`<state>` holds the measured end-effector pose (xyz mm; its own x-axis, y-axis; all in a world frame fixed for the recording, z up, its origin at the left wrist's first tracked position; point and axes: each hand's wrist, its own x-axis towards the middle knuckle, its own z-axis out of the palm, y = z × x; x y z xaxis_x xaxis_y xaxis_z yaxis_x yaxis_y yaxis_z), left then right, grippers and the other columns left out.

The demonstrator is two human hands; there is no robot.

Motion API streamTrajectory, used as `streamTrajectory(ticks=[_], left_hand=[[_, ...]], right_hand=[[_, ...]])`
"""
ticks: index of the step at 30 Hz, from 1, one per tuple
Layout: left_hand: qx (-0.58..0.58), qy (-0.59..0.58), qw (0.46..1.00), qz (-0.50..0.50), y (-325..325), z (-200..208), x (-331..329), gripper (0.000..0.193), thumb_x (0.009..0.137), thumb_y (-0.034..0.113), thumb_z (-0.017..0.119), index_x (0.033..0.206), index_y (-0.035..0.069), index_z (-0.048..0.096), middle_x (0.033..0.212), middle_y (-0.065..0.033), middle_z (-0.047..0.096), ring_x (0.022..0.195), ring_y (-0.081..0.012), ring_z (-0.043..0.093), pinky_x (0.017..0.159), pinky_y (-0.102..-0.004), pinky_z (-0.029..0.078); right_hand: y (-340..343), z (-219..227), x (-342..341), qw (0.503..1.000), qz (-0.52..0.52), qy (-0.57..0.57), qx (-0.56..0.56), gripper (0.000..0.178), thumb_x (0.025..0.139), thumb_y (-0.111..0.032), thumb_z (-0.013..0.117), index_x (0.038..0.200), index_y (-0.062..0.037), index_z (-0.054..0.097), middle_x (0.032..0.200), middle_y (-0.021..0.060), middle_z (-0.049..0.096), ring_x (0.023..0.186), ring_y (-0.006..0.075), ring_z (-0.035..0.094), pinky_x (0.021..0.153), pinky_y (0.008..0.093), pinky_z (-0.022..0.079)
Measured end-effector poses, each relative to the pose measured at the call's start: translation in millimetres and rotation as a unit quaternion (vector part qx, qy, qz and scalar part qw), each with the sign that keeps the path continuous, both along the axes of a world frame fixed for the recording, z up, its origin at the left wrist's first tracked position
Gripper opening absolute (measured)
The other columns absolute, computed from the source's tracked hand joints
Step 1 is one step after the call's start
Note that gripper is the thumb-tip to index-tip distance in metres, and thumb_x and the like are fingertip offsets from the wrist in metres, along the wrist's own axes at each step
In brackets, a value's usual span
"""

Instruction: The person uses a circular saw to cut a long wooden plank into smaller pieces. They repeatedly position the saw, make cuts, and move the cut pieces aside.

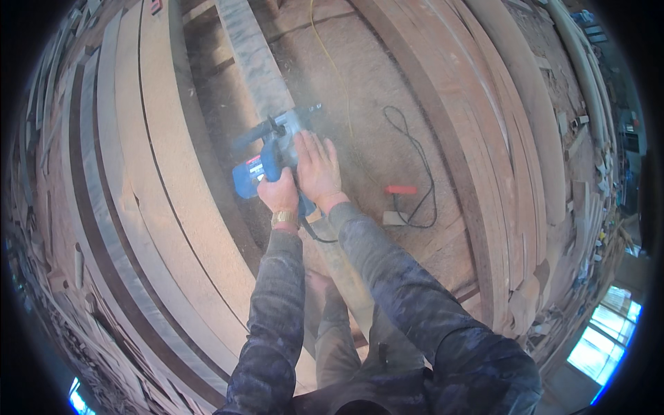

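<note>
A blue electric hand planer (250,178) sits on a long narrow board (250,48) that runs away from me. My left hand (279,192), with a gold watch at its wrist, is closed around the planer's rear handle. Against the metal front part of the tool lies my right hand (318,166), flat, its fingers stretched out and pointing forward. The contact under the right palm is hidden. From the planer's rear a dark cord (317,236) trails to the right. Fine dust hangs in the air around the tool.
Thick timber beams (162,124) lie lengthwise on the left, and more long planks (477,117) on the right. A red connector (401,189) with a looped black cord (430,187) rests on the dusty floor. A thin yellow cord (332,66) runs beyond it. Wood scraps litter both sides.
</note>
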<state>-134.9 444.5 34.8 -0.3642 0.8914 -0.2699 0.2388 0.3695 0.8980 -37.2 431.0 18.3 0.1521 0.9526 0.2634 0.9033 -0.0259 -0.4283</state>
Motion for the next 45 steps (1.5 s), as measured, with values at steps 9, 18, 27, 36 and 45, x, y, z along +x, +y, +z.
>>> streamTrajectory(ticks=[9, 18, 27, 36, 45], left_hand=[[-0.021, 0.032, 0.999, -0.018, 3, -9, -2, 0.031, 0.076, 0.024, 0.069, 0.089, -0.003, 0.073, 0.079, -0.0203, 0.074, 0.076, -0.0338, 0.072, 0.076, -0.0438, 0.054], [-0.073, 0.038, 0.996, -0.029, 6, -4, 3, 0.038, 0.073, 0.031, 0.070, 0.095, 0.000, 0.074, 0.087, -0.0247, 0.074, 0.085, -0.0435, 0.072, 0.081, -0.0469, 0.057], [-0.082, -0.005, 0.997, -0.014, 6, -1, 6, 0.042, 0.070, 0.034, 0.078, 0.091, -0.001, 0.074, 0.086, -0.0254, 0.073, 0.085, -0.0438, 0.072, 0.080, -0.0477, 0.057], [-0.056, 0.043, 0.997, -0.014, 11, -16, 8, 0.037, 0.072, 0.031, 0.071, 0.088, -0.003, 0.073, 0.086, -0.0284, 0.072, 0.089, -0.0463, 0.071, 0.083, -0.0485, 0.056], [-0.053, 0.072, 0.996, -0.009, 15, -21, 7, 0.038, 0.072, 0.030, 0.069, 0.085, -0.005, 0.074, 0.086, -0.0293, 0.072, 0.088, -0.0466, 0.070, 0.086, -0.0481, 0.055]], right_hand=[[0, -12, 0, 1.000, -0.003, -0.030, -0.008, 0.061, 0.092, -0.016, 0.056, 0.151, -0.0066, 0.043, 0.153, 0.0134, 0.048, 0.144, 0.0276, 0.043, 0.119, 0.0519, 0.027], [6, -18, 13, 0.997, 0.019, -0.072, -0.009, 0.062, 0.092, -0.017, 0.059, 0.151, -0.0056, 0.043, 0.154, 0.0141, 0.047, 0.144, 0.0271, 0.043, 0.118, 0.0510, 0.028], [6, -18, 18, 0.996, 0.031, -0.081, 0.005, 0.062, 0.092, -0.014, 0.059, 0.151, -0.0040, 0.042, 0.152, 0.0173, 0.049, 0.141, 0.0294, 0.047, 0.116, 0.0502, 0.030], [8, -27, 16, 0.997, 0.033, -0.067, 0.024, 0.062, 0.092, -0.016, 0.059, 0.150, -0.0054, 0.042, 0.151, 0.0169, 0.050, 0.140, 0.0293, 0.047, 0.115, 0.0500, 0.031], [13, -33, 14, 0.996, 0.034, -0.055, 0.057, 0.062, 0.087, -0.015, 0.062, 0.146, -0.0048, 0.047, 0.147, 0.0162, 0.052, 0.138, 0.0288, 0.049, 0.114, 0.0497, 0.031]])
